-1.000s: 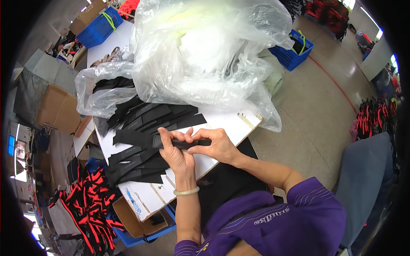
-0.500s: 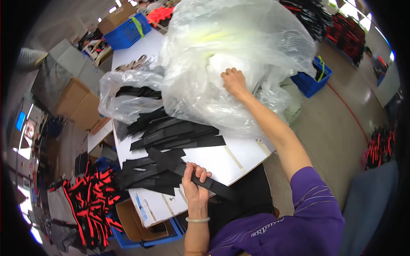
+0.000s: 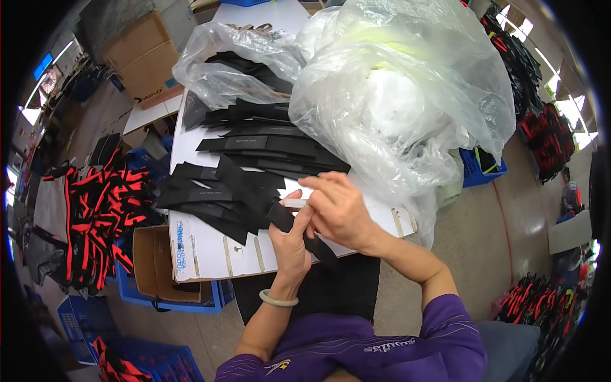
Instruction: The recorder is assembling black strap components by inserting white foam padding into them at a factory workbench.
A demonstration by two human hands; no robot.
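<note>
I've got both hands together low over the white desk (image 3: 203,245), right at its near edge. My left hand (image 3: 289,245) is clamped on a black strap piece (image 3: 299,229) that runs down across the palm, thumb pressing it. My right hand (image 3: 340,210) pinches a small white strip (image 3: 294,203) between its fingertips, held against the top of that strap. Just to the left lies the spread pile of black strap pieces (image 3: 242,159), flat on the desk. Beyond my hands sits a big clear plastic bag (image 3: 407,89), and a smaller bag (image 3: 229,63) of black pieces further back.
</note>
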